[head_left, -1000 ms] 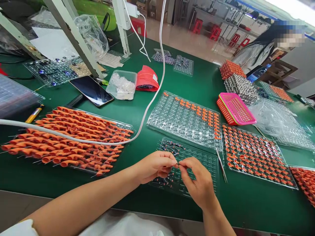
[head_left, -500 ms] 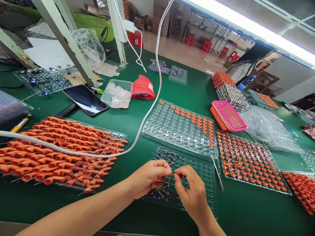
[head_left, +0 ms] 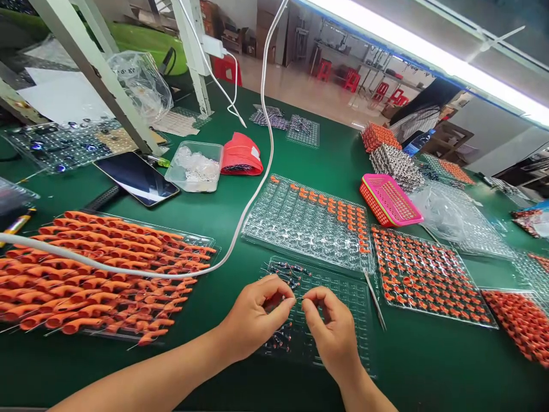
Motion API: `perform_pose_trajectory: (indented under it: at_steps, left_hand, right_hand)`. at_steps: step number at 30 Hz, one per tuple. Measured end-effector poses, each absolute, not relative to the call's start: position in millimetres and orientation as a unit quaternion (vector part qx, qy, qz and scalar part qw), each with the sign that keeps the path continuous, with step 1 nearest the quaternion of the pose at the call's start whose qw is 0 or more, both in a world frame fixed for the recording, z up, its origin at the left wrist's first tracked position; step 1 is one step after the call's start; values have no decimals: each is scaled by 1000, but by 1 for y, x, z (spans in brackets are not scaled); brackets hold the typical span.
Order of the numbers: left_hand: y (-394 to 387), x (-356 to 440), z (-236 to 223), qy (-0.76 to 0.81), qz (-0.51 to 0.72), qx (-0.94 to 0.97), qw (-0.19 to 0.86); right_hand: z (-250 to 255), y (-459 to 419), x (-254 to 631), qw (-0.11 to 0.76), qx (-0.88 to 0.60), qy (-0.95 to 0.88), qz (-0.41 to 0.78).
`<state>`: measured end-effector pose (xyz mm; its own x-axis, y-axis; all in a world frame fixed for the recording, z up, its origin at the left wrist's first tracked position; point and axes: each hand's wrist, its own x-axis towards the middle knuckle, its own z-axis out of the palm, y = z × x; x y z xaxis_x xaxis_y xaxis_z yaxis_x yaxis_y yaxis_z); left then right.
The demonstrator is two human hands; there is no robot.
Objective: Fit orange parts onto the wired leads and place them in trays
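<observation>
My left hand (head_left: 260, 315) and my right hand (head_left: 330, 326) face each other in a pinch, fingertips a small gap apart. Whatever sits between the fingers is too small to name. Beneath them lies a clear compartment tray (head_left: 347, 306). Small dark components with thin wires (head_left: 291, 268) lie in its upper left part, and more (head_left: 279, 337) show below my left hand. Just beyond, a clear tray (head_left: 295, 226) carries orange pieces (head_left: 355, 216) along its far and right side. Metal tweezers (head_left: 375, 300) rest to the right of my right hand.
Orange curved shells (head_left: 98, 269) fill a tray at left, crossed by a white cable (head_left: 180, 276). A tray of orange parts (head_left: 433, 277) lies at right, with a pink basket (head_left: 392, 197) behind it. A phone (head_left: 137, 178), a plastic tub (head_left: 195, 166) and a red pouch (head_left: 241, 154) stand farther back.
My fingertips have moved slightly apart, and my left hand has turned so its thumb and forefinger form a rounder pinch. The whole view has shifted a little.
</observation>
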<state>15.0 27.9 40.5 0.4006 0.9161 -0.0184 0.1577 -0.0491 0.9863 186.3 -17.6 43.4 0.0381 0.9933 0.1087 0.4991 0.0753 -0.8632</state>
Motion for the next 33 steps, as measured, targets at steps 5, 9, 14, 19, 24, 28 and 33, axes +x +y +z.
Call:
perform_pose_trajectory:
  at_steps: [5, 9, 14, 19, 24, 28, 33]
  left_hand:
    - [26, 11, 38, 392, 379, 710, 446]
    - [27, 9, 37, 381, 369, 742, 411]
    - [27, 10, 37, 368, 381, 764, 369]
    - [27, 11, 34, 364, 389, 786, 314]
    - [26, 11, 32, 362, 398, 790, 294]
    - [27, 10, 35, 383, 402, 755, 350]
    - [34, 10, 43, 423, 334, 557, 631]
  right_hand:
    - [41, -19, 188, 398, -609, -592, 346]
    - [41, -18, 188, 409, -606, -587, 348]
    - [42, -17, 188, 414, -608, -574, 360]
    - [43, -18, 188, 411, -609, -554, 390]
    - [45, -18, 187, 410, -621, -538, 397]
    - [46, -16, 189, 426, -625, -525, 390]
    - [47, -17, 201, 462, -630, -511, 360]
